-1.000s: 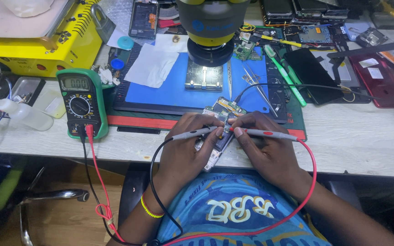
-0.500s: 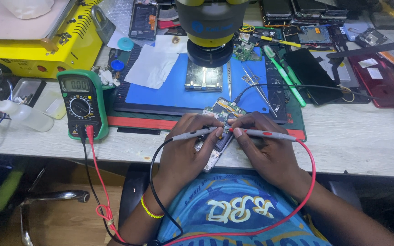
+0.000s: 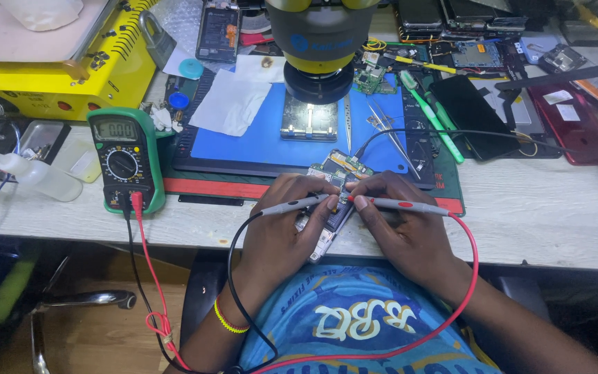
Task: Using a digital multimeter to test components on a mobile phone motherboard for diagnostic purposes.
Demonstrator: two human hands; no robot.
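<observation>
1. surface point(image 3: 534, 221): pale wood, blue mat point(image 3: 257, 135) under a microscope point(image 3: 320, 48).
2. meter point(image 3: 124, 159): green, left of the hands, red and black leads plugged in.
3. left hand point(image 3: 282, 228): closed around black probe point(image 3: 292, 206).
4. right hand point(image 3: 399, 228): closed around red probe point(image 3: 399, 204).
5. board point(image 3: 337, 180): at the surface's near edge, between both hands, probe tips meeting on it.
</observation>
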